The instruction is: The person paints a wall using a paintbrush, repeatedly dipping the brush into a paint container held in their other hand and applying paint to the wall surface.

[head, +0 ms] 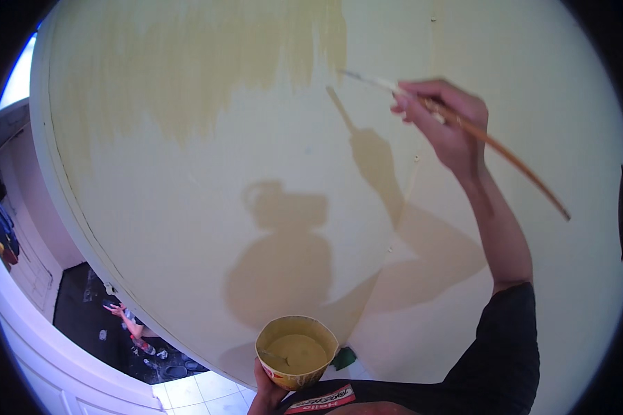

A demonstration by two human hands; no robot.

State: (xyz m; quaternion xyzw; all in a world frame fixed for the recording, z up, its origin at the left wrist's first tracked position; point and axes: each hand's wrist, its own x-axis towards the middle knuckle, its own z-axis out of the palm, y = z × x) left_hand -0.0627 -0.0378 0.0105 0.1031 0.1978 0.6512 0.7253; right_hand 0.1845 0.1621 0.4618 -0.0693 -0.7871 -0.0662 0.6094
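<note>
My right hand (441, 114) is raised before a pale wall (197, 207) and grips a long, thin paintbrush (509, 154) with a brown wooden handle. The brush tip points up and left, close to the lower right edge of a yellowish-beige painted patch (187, 57) with streaky lower edges; whether it touches the wall I cannot tell. Low in the view, my left hand (268, 386) holds a printed paper tub (297, 353) from below and the side. Beige paint fills part of the tub, and a thin object rests in it.
A curved-looking wall edge runs down the left. Beyond it, another person's arms (132, 324) show low over a dark floor near a pair of dark slippers (175, 371). White tiles (200, 390) lie below. A dark green object (344, 358) sits behind the tub.
</note>
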